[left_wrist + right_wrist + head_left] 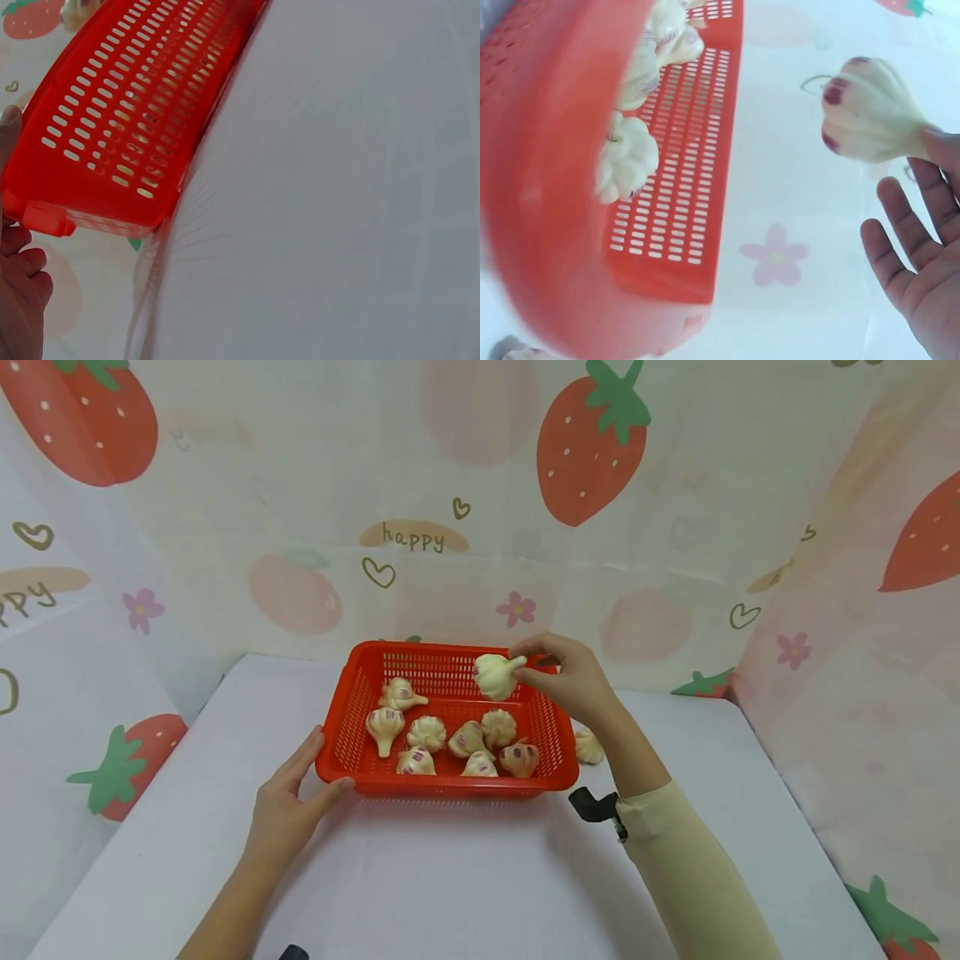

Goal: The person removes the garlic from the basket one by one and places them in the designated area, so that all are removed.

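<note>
A red plastic basket [450, 781] with slotted walls stands on the white table, with several garlic bulbs [427, 733] inside it. My right hand [573, 681] pinches one garlic bulb [495, 677] by its stem, above the back right part of the basket. In the right wrist view, this held bulb [870, 112] shows purple patches, and the other fingers [907, 217] are spread away from it. At the basket's left end, my left hand [288, 802] grips the rim near the front corner, thumb in front. In the left wrist view its fingers [30, 262] curl below the rim.
Another garlic bulb [589, 746] lies on the table [465, 877] just outside the basket's right end. A strawberry-patterned cloth [465, 585] hangs behind and at both sides of the table. A black wrist mount [592, 806] sticks out near the right sleeve.
</note>
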`<state>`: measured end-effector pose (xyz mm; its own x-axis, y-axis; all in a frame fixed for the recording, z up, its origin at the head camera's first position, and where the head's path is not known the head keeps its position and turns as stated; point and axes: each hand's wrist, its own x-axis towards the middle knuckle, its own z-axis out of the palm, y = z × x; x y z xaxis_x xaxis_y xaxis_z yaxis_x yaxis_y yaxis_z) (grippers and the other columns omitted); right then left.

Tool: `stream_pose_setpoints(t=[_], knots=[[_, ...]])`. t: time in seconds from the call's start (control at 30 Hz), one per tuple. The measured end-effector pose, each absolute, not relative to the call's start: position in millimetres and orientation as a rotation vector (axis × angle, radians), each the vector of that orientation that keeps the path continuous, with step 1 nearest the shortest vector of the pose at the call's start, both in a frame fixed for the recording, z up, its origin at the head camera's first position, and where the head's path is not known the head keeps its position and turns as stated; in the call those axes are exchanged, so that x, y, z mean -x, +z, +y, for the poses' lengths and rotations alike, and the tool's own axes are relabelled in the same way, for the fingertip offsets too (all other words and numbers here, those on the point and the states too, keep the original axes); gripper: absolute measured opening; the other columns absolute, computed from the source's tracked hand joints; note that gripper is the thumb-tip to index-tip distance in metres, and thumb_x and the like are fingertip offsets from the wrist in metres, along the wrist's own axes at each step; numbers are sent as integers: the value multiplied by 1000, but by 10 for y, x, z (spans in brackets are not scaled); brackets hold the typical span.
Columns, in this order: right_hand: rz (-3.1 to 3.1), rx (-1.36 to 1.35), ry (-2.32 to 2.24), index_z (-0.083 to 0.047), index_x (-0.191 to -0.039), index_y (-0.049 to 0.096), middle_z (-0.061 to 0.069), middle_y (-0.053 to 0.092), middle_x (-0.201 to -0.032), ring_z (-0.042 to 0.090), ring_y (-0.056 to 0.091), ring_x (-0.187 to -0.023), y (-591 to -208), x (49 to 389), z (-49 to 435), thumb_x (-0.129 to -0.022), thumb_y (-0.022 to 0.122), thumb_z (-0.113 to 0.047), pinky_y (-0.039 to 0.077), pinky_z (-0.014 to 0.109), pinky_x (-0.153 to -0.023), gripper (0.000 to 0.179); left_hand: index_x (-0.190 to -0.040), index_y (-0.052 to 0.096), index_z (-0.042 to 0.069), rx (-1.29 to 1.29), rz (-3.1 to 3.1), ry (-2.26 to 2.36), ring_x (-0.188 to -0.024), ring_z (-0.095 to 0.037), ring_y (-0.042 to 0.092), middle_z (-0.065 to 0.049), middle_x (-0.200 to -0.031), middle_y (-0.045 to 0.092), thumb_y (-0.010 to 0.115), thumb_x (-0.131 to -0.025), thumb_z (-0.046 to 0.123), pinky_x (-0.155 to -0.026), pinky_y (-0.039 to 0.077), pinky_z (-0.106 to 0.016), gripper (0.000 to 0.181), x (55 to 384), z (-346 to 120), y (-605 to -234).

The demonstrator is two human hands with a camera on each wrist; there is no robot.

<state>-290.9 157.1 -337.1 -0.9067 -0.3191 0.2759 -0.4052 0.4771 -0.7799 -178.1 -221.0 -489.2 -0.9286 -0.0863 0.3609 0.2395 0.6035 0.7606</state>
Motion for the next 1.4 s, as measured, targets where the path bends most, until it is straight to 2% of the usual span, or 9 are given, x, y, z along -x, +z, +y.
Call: stream_pose_setpoints(t=[0.23,0.37,0.6,0.83,0.87,1.0,1.07,1.23,1.4], knots=[[-2548,-604,1403,-20,-113,75,-2,70,-119,23,63,-111,-3476,2716,1810,-93,77,-19,56,45,-94,20,-159,38,28,124,-2474,-1260,-149,-19,39,6,-161,42,82,-87,39,-104,31,-4,85,1789,-2212,-4897],[-2491,-612,1367,-18,-113,75,-1,72,-116,17,62,-114,-3554,2645,1957,-93,78,-17,51,44,-102,21,-158,39,26,127,-2460,-1286,-149,-19,39,5,-161,42,83,-86,37,-103,29,-1,85,1781,-2220,-4920],[-2393,-537,1301,-16,-114,75,1,73,-115,7,60,-111,-3627,2433,2237,-91,79,-12,47,26,-101,23,-159,39,26,145,-2473,-1274,-150,-18,39,7,-161,42,82,-87,38,-103,30,-2,85,1802,-2204,-4950],[-2360,-398,1162,-14,-114,76,3,73,-116,-3,57,-110,-3740,2237,2520,-90,79,-7,42,14,-99,26,-159,39,24,158,-2476,-1271,-149,-23,40,3,-161,42,82,-87,36,-110,40,-27,85,1798,-2186,-4911],[-2353,-386,1143,-13,-114,76,3,73,-116,-4,56,-109,-3765,2226,2558,-89,80,-6,42,13,-98,26,-159,39,23,158,-2477,-1269,-149,-23,40,2,-161,42,82,-87,36,-110,40,-27,85,1796,-2185,-4910],[-2324,-364,1107,-8,-112,76,9,73,-113,-5,57,-106,-3858,2206,2672,-86,80,1,43,12,-96,27,-159,39,22,155,-2475,-1281,-149,-25,40,1,-161,42,83,-87,35,-106,33,-8,85,1785,-2184,-4913],[-2322,-361,1107,-9,-112,76,8,73,-113,-5,56,-105,-3893,2223,2707,-87,80,0,43,12,-96,27,-159,39,21,152,-2470,-1284,-149,-26,40,1,-161,42,83,-87,34,-104,31,-5,85,1777,-2187,-4903],[-2327,-362,1101,-14,-113,77,5,74,-113,-4,56,-107,-3951,2297,2766,-88,80,-5,42,13,-96,26,-159,38,25,128,-2477,-1250,-149,-26,41,2,-161,42,82,-88,37,-109,39,-22,85,1773,-2203,-4879],[-2338,-333,1067,-12,-111,76,5,74,-111,-7,57,-106,-4047,2372,2871,-87,81,-2,43,12,-94,26,-159,36,28,106,-2499,-1239,-149,-23,40,6,-162,41,82,-87,39,-108,37,-15,86,1774,-2220,-4876]])
